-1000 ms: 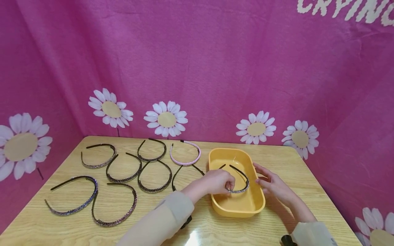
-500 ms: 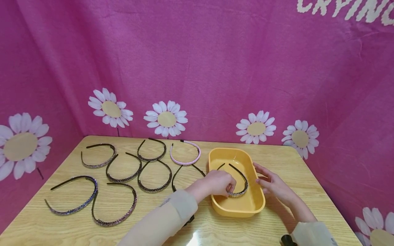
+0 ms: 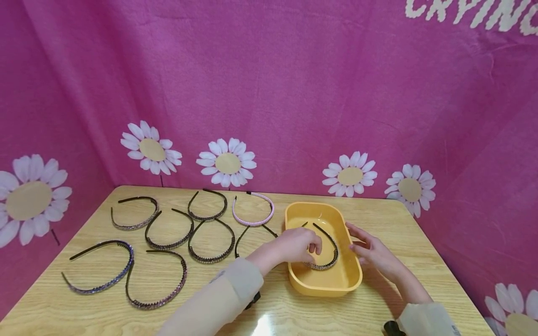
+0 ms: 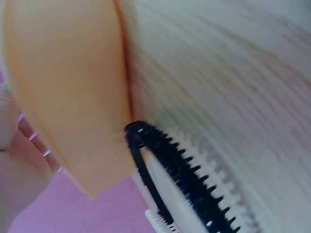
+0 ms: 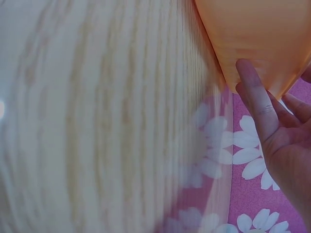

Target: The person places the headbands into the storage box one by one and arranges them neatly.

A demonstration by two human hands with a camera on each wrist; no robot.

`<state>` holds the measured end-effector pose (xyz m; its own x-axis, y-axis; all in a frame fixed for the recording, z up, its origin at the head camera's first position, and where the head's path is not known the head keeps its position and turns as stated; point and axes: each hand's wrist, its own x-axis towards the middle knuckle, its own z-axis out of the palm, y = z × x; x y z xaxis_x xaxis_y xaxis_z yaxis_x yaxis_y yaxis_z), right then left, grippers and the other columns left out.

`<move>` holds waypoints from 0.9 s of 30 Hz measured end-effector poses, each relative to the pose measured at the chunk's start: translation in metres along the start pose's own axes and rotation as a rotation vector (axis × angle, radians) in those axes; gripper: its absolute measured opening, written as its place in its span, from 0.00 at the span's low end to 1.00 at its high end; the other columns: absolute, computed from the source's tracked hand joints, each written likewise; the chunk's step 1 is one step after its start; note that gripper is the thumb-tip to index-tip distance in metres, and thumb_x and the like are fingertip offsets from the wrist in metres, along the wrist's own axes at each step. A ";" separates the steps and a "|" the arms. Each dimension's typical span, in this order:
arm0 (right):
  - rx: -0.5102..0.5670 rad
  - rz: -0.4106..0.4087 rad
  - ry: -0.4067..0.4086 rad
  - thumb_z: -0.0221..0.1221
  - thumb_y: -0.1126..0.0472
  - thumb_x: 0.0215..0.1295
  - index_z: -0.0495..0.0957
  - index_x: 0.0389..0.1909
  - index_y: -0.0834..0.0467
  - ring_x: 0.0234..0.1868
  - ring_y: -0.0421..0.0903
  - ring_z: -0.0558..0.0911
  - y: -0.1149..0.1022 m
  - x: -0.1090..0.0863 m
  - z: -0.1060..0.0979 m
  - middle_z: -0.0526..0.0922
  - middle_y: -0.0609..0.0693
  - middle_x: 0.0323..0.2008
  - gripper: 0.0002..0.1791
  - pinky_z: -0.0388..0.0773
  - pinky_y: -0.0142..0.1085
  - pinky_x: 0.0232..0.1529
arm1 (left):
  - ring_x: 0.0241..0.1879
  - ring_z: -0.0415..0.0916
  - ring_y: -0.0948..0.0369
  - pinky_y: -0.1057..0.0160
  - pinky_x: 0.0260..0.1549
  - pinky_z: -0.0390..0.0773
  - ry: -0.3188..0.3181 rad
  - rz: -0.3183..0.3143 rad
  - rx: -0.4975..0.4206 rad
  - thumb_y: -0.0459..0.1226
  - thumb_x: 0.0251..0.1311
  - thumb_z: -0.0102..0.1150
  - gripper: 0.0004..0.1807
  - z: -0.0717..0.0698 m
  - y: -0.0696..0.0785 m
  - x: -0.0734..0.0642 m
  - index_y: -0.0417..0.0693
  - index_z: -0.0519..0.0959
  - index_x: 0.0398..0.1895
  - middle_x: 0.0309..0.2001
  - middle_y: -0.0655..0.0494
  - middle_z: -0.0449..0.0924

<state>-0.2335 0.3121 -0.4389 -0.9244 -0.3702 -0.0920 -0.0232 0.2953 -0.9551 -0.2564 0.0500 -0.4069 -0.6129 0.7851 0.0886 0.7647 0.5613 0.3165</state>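
Note:
A yellow-orange plastic box (image 3: 323, 291) sits on the right part of the table. Inside it lies a dark headband (image 3: 335, 252) with a glittery toothed band, its ends pointing to the back. My left hand (image 3: 296, 245) hovers over the box's left rim, thumb and fingers apart close above the headband's front. Part of that headband is hidden behind the hand. My right hand (image 3: 374, 254) has its fingers straight against the box's right wall; in the right wrist view the fingers (image 5: 257, 99) touch that wall from outside.
Left of the box, several dark headbands lie spread out, among them a blue glittery one (image 3: 105, 284) and a pinkish one (image 3: 168, 298). A lilac headband (image 3: 252, 223) lies at the back. One black headband (image 4: 184, 174) lies beside the box, partly under my left arm. Pink daisy-printed cloth (image 3: 286, 102) hangs behind.
My left hand lowered the headband slightly toward me in the box, then loosened its pinch and lifted its fingers off a little. The right hand has stayed at the box.

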 end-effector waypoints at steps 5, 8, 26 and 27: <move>0.000 0.000 0.001 0.50 0.61 0.70 0.44 0.74 0.56 0.60 0.60 0.70 0.000 0.000 0.000 0.48 0.66 0.71 0.36 0.81 0.45 0.41 | 0.30 0.68 0.71 0.75 0.29 0.66 0.054 0.017 -0.018 0.41 0.49 0.70 0.09 -0.014 0.002 -0.005 0.56 0.80 0.33 0.30 0.66 0.76; 0.001 0.004 0.002 0.50 0.61 0.70 0.44 0.74 0.56 0.60 0.59 0.70 0.000 0.000 0.000 0.48 0.66 0.71 0.36 0.81 0.45 0.42 | 0.32 0.71 0.69 0.75 0.30 0.67 0.075 0.014 -0.048 0.41 0.51 0.69 0.09 -0.023 0.004 -0.009 0.55 0.80 0.35 0.32 0.65 0.76; -0.006 -0.018 0.015 0.50 0.62 0.70 0.46 0.74 0.56 0.58 0.50 0.72 0.002 -0.001 0.001 0.51 0.67 0.70 0.36 0.81 0.43 0.42 | 0.40 0.75 0.64 0.72 0.42 0.73 0.189 0.016 -0.148 0.40 0.53 0.67 0.14 -0.069 0.011 -0.053 0.51 0.78 0.43 0.41 0.61 0.79; -0.011 -0.020 0.016 0.50 0.62 0.70 0.46 0.74 0.56 0.59 0.52 0.72 0.002 -0.001 0.001 0.51 0.67 0.70 0.36 0.81 0.43 0.42 | 0.40 0.75 0.64 0.72 0.43 0.73 0.194 0.020 -0.149 0.40 0.53 0.67 0.15 -0.070 0.010 -0.055 0.50 0.78 0.44 0.41 0.61 0.79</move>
<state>-0.2327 0.3122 -0.4412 -0.9296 -0.3623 -0.0684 -0.0457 0.2972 -0.9537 -0.2285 -0.0061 -0.3421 -0.6354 0.7228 0.2719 0.7484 0.4897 0.4473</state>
